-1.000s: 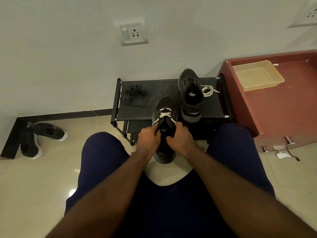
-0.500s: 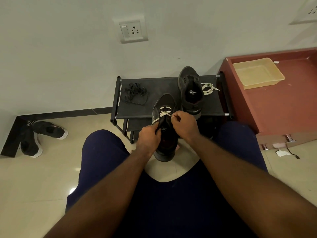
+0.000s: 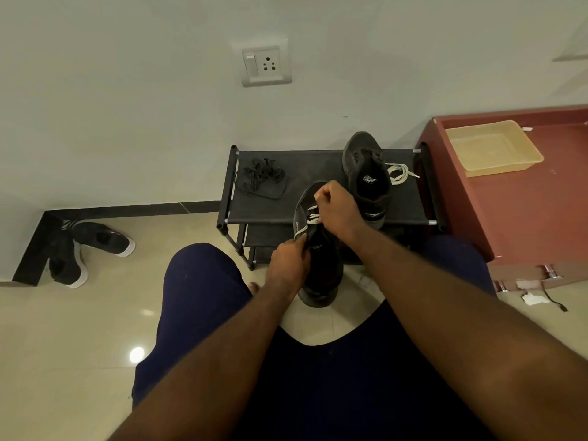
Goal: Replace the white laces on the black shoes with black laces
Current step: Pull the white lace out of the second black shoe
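Over the front edge of the rack (image 3: 321, 168): white lace (image 3: 313, 218) pinched, held shoe (image 3: 323, 272) braced

Toward the rack's left end, well apart from both hands: black laces (image 3: 262, 179) in a loose tangle, not yet used. Next right, left hand (image 3: 288, 262) clenched on the held shoe's collar edge, one strand of white lace running to its fingertips; that strand pinched too or merely passing: cannot tell. Then right hand (image 3: 339, 208), curled above the toe-side eyelets, grasping the white lace. On the rack's right end: second shoe (image 3: 366, 179), no lace visible in it, and a loose white lace (image 3: 399, 173) just beside it.

Likely trouble, judged from this: jamming the lace tip in an eyelet, or wrenching the shoe out of the left hand's narrow hold, through a hard tug against the crossings threaded lower down. Also swinging the toe or the right forearm into the second shoe, heel sitting at the front edge, and tipping it off the rack. Worth minding the tangle too, for knots slowing the rethreading.

Held shoe clear of the floor between the knees, opening upward, long axis running straight away from the body: heel toward the lap, toe toward the wall and out over the rack's front edge. Second shoe on much the same heading, toe near the back edge.
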`<move>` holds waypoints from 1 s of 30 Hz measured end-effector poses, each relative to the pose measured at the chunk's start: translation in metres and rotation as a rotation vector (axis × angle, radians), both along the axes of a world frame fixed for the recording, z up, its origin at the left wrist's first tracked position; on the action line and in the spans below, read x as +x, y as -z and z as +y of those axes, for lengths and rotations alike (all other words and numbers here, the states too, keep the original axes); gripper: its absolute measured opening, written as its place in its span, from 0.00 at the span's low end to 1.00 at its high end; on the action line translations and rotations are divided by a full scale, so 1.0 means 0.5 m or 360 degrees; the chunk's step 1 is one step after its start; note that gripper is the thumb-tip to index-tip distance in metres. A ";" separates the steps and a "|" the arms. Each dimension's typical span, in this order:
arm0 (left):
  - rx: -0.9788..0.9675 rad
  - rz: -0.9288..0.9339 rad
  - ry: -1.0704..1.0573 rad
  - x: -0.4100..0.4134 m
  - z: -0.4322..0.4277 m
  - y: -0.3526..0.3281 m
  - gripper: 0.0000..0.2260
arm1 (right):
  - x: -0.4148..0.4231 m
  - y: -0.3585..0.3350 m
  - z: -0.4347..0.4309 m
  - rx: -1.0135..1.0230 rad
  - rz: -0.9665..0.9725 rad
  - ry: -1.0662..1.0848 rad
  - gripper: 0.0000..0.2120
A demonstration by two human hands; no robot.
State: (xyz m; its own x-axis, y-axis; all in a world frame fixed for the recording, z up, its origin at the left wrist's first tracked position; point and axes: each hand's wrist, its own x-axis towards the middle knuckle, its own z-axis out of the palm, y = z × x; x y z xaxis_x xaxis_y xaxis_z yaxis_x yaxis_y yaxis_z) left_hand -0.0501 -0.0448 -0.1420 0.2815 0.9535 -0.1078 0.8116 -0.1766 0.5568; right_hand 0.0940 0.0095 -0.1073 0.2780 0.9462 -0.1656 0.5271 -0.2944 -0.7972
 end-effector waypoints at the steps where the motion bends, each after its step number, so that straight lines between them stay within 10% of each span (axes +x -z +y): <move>1: 0.0000 0.0001 0.0006 0.000 0.000 0.000 0.12 | 0.007 0.004 -0.002 -0.0050 -0.0076 -0.0036 0.02; 16: 0.0007 -0.0009 -0.0017 0.004 -0.003 0.005 0.12 | 0.043 0.054 -0.056 -0.0066 -0.0525 -0.0307 0.07; 22: 0.0005 -0.0018 -0.0007 0.002 -0.002 0.004 0.13 | 0.021 0.014 -0.035 0.0244 -0.0101 0.0090 0.04; 30: -0.0010 -0.0026 0.0010 0.002 -0.006 0.002 0.11 | 0.040 0.050 -0.046 -0.0148 -0.0625 -0.0351 0.06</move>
State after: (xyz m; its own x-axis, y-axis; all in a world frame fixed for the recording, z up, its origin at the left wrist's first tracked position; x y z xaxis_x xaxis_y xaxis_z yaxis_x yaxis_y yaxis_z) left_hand -0.0493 -0.0478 -0.1430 0.2889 0.9511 -0.1093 0.8015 -0.1778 0.5710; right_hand 0.1140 -0.0136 -0.1322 0.1306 0.9759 -0.1748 0.8420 -0.2022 -0.5001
